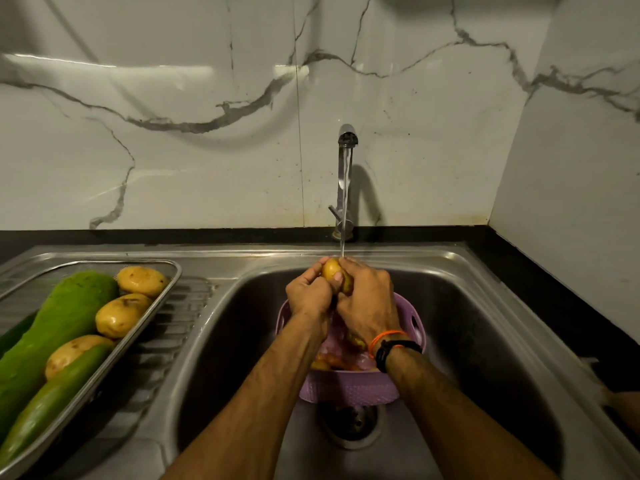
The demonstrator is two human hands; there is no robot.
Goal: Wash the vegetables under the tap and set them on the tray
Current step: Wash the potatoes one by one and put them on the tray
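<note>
Both hands hold one yellow potato (333,268) under the running stream from the steel tap (346,161), above the sink basin. My left hand (308,294) grips it from the left, my right hand (369,299) from the right, thumbs on top. Below the hands a purple plastic basket (349,388) sits in the basin with more vegetables (341,362), partly hidden by my forearms. On the draining board at left, a steel tray (162,299) carries three potatoes (119,315), a large green gourd (65,317) and a green cucumber (52,400).
The sink drain (349,424) lies just in front of the basket. A black counter edge (540,282) runs behind and to the right of the sink, against marble wall tiles. The tap's lever (333,211) sticks out to the left near its base.
</note>
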